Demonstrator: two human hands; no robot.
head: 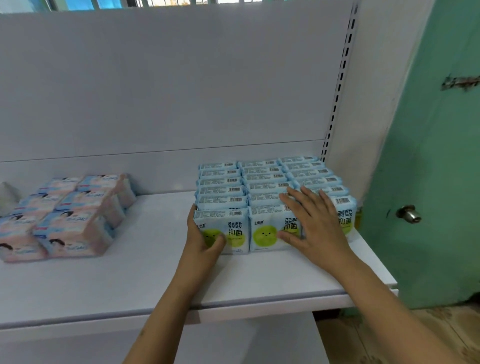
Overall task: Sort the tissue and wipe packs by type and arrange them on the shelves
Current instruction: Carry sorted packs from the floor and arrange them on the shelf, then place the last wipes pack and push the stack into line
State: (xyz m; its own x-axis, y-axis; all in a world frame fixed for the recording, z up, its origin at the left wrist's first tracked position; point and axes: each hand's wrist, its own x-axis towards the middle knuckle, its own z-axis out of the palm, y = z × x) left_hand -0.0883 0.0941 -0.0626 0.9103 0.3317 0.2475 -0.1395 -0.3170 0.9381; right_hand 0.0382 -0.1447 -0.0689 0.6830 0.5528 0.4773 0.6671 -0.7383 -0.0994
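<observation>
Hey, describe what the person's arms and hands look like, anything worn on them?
Both forearms are bare as far as the frame shows: no sleeves, gloves or watch visible. The left hand and right hand show no rings or bracelets that I can make out. Fingernails look short and unpainted. A small dark mark sits on the left forearm near the bottom edge; too blurred to identify.

A white metal shelf [155, 280] stands with a plain white back panel [168, 85] and a slotted upright post [340, 85] at its right edge. Beside it is a green door [441, 161] with a metal knob [409, 214], above patterned floor tiles [389, 335]. Window bars [161, 3] show along the top.
</observation>
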